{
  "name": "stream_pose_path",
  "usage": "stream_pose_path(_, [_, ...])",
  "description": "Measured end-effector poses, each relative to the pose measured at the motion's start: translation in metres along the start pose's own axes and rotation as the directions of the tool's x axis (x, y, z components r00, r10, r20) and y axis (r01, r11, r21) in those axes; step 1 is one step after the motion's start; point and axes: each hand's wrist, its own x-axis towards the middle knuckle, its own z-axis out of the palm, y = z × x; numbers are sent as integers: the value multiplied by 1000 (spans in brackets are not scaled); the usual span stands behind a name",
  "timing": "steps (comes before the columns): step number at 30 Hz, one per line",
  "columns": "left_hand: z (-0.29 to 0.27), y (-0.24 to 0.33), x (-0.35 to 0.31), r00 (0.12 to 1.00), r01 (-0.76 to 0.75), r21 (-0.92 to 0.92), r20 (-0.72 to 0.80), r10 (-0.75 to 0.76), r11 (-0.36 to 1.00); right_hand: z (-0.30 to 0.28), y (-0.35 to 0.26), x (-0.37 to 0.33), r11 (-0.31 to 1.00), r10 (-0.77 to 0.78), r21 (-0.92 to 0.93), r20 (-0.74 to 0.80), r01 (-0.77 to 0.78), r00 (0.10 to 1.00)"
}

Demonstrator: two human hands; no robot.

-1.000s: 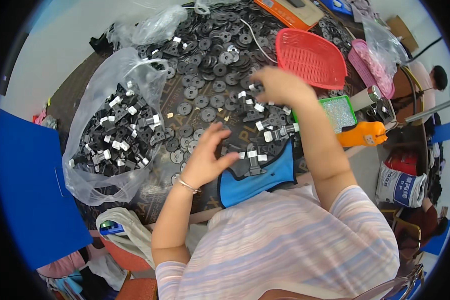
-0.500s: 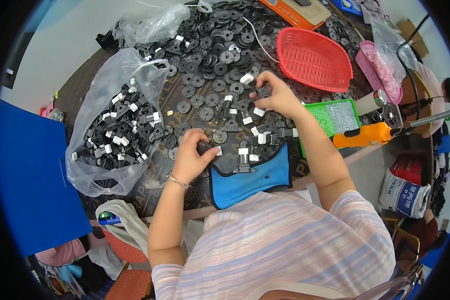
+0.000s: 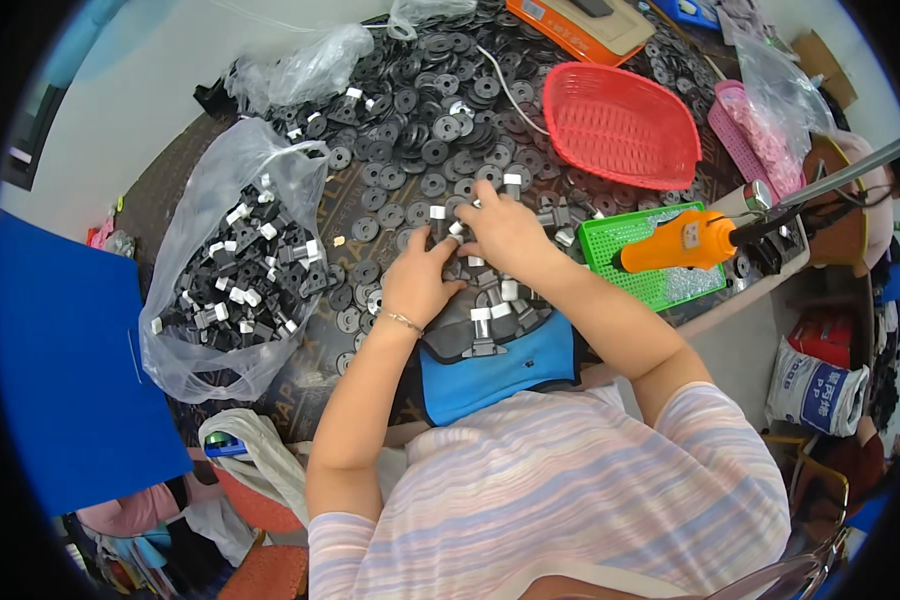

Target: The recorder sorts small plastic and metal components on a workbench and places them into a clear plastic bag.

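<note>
My left hand reaches over the tabletop with thumb and fingers apart. Right beside it, my right hand stretches its spread fingers over the same small parts. A white-capped black part shows between the two hands' fingertips, partly hidden. Another black part with a white cap stands just beyond my left fingers. Below the hands, a similar part lies on the upper edge of a blue cloth pad with black trim. More such parts are scattered beneath and beside my right forearm.
A clear plastic bag of white-capped parts lies at left. Black discs pile up at the far side. At right are a red basket, a green tray with small metal pieces, and an orange power tool hanging over it.
My right hand has moved nearer and left, and my left hand slightly up and right, so they are close together. The orange tool has swung left over the green tray.
</note>
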Motion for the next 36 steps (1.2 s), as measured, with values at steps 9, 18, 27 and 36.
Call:
stream_pose_path(9, [-67,-79,-53,955,118,-992,123,-269,-36,-9,8,10,944,156,298,-30,-140,987])
stream_pose_path(18, [-168,-154,-63,602,-130,-991,-106,-792,34,-23,-29,28,778,-109,621,-12,93,994])
stream_pose_path(27, [-180,-114,-121,664,-276,-952,-291,-689,135,11,-131,104,634,-483,768,300,92,822])
stream_pose_path(36, [-143,-85,-137,778,-219,-889,-408,-479,401,-43,-148,135,497,-437,846,55,190,898])
